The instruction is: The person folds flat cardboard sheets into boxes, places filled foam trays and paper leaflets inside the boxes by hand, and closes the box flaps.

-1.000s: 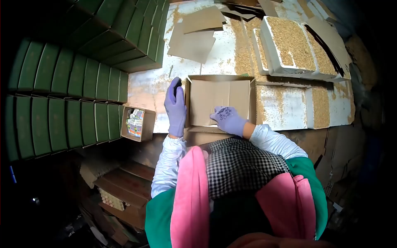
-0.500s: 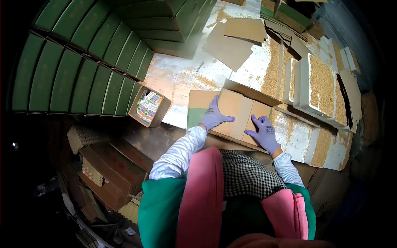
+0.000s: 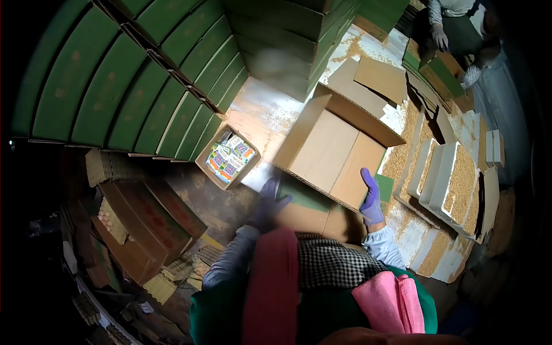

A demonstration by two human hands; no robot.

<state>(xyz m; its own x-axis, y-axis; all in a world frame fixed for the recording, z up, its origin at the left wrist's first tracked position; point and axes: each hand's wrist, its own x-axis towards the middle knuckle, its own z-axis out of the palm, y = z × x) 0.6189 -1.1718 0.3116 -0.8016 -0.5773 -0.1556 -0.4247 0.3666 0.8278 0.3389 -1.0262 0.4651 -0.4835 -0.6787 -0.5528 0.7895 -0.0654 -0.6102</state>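
Note:
An open cardboard box [image 3: 325,135] stands slightly tilted before me, its inside bare and a seam running across its floor. At its near right corner, my right hand [image 3: 372,201], in a purple glove, grips the wall with the thumb over the inner side; the other fingers are mostly hidden. My left hand [image 3: 267,202], gloved the same and smeared by motion, is apart from the box at its lower left, thumb spread from the fingers and nothing visible in it. Under the box lies flat green and brown cardboard [image 3: 305,218].
Stacked green boxes [image 3: 109,98] wall off the left. A small carton [image 3: 250,168] of printed packets stands at the table's near edge. White trays of grain-like husks [image 3: 457,181] lie right, with loose cardboard sheets [image 3: 379,80] behind. A co-worker's gloved hand [image 3: 440,37] shows top right.
The box has turned and tilted, showing more of its inside. My left hand left its floor and moved down and left; my right hand shifted to its near right corner. A co-worker came into view.

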